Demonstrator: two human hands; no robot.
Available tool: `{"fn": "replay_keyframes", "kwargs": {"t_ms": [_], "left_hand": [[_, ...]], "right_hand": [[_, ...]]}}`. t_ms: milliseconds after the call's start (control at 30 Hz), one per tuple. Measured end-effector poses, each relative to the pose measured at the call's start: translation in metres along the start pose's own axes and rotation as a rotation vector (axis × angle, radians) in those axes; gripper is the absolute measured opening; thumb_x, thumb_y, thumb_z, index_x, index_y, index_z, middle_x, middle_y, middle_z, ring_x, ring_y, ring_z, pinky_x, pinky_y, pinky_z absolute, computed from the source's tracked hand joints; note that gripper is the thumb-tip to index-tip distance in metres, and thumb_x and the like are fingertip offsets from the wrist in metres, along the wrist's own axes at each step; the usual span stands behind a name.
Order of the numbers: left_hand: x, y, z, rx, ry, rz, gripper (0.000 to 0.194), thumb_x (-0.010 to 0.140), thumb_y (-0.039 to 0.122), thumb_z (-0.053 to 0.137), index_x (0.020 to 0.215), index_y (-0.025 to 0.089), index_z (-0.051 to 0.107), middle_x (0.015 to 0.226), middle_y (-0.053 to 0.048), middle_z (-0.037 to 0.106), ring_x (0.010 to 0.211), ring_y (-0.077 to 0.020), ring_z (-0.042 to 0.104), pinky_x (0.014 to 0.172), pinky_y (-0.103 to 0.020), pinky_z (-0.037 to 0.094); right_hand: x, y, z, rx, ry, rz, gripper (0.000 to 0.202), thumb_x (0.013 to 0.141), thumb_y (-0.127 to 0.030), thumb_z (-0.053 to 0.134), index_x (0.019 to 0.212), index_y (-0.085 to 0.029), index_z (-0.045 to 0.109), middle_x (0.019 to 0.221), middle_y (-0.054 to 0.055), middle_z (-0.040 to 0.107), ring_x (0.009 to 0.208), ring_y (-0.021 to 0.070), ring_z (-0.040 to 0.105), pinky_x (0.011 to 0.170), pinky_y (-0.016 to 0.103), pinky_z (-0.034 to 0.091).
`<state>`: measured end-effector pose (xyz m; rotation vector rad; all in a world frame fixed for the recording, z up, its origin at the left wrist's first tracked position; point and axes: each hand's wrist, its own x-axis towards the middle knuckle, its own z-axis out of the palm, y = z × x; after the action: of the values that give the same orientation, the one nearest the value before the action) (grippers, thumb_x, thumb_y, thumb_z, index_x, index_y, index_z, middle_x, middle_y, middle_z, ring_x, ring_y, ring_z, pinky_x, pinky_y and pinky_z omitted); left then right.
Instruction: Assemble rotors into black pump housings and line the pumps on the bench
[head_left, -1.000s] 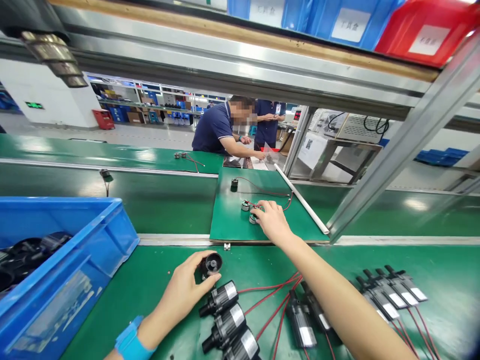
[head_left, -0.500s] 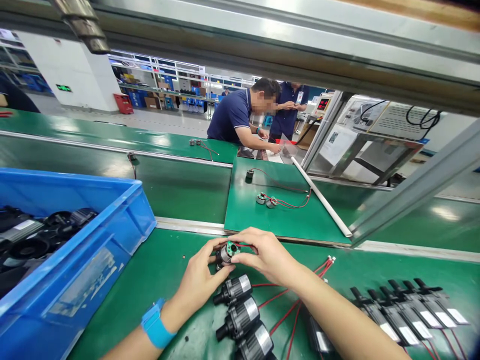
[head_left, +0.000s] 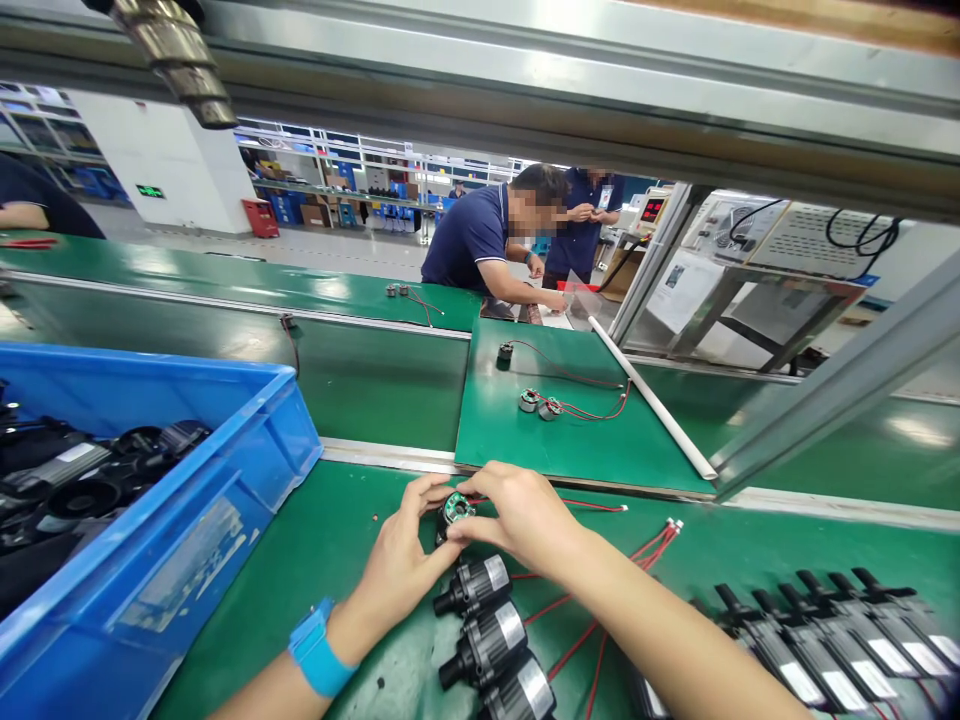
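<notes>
Between my two hands is a small motor stator (head_left: 458, 508) with a green ring-shaped circuit board facing up. Black material, seemingly a pump housing (head_left: 442, 528), shows around its lower left side; fingers cover much of it. My left hand (head_left: 401, 535) curls around the black part from the left. From the right, my right hand (head_left: 510, 510) presses thumb and fingers on the stator's rim. A red lead with a white plug (head_left: 600, 506) runs out to the right past my knuckles. Just below my hands, several black water pumps (head_left: 491, 640) lie in a column, red wires pointing right.
At left stands a blue bin (head_left: 225, 480) of black pump parts. More pumps (head_left: 832, 640) lie in a row at right. Ahead, a raised green board (head_left: 570, 450) carries three wired stators, beside a white tube (head_left: 652, 400). A co-worker (head_left: 472, 235) leans over the far bench.
The stator's silver side showed earlier; now mostly its green top and black surround show. My right hand has shifted slightly left, and the red lead's plug has come into sight.
</notes>
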<state>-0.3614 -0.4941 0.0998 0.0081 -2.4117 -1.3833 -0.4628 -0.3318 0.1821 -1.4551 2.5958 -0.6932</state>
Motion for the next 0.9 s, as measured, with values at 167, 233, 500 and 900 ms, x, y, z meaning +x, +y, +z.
{"fn": "replay_keyframes", "kwargs": {"t_ms": [167, 233, 500, 900], "left_hand": [[-0.001, -0.003, -0.002, 0.02, 0.012, 0.047, 0.058, 0.087, 0.028, 0.067, 0.134, 0.026, 0.033, 0.126, -0.009, 0.065, 0.117, -0.0238, 0.064, 0.101, -0.043, 0.052], [-0.002, -0.005, -0.001, 0.052, 0.023, 0.071, 0.053, 0.088, 0.03, 0.067, 0.131, 0.026, 0.036, 0.124, -0.008, 0.065, 0.115, -0.0235, 0.065, 0.099, -0.041, 0.053], [-0.001, 0.0, -0.006, 0.135, -0.006, 0.278, 0.032, 0.092, 0.019, 0.059, 0.122, 0.029, 0.054, 0.121, -0.003, 0.064, 0.111, -0.018, 0.063, 0.097, -0.032, 0.052], [0.008, 0.02, -0.018, 0.206, -0.116, 0.175, 0.042, 0.09, 0.029, 0.063, 0.131, 0.03, 0.056, 0.134, -0.003, 0.062, 0.117, -0.0181, 0.063, 0.101, -0.028, 0.052]], "right_hand": [[-0.004, 0.003, 0.006, 0.084, 0.028, -0.072, 0.063, 0.076, -0.049, 0.082, 0.13, -0.024, 0.06, 0.112, 0.007, 0.071, 0.105, 0.0248, 0.066, 0.089, 0.034, 0.051], [-0.005, 0.004, 0.005, 0.067, -0.009, -0.087, 0.048, 0.081, -0.045, 0.079, 0.123, -0.026, 0.064, 0.111, 0.006, 0.071, 0.105, 0.0237, 0.066, 0.091, 0.033, 0.05], [-0.004, 0.003, 0.009, 0.002, -0.056, -0.127, 0.027, 0.09, -0.039, 0.071, 0.114, -0.027, 0.069, 0.109, 0.003, 0.07, 0.102, 0.0239, 0.062, 0.091, 0.036, 0.052], [-0.016, 0.037, 0.037, 0.098, 0.033, -0.028, 0.034, 0.098, -0.034, 0.055, 0.131, -0.029, 0.056, 0.114, 0.007, 0.07, 0.103, 0.0246, 0.066, 0.088, 0.037, 0.052]]}}
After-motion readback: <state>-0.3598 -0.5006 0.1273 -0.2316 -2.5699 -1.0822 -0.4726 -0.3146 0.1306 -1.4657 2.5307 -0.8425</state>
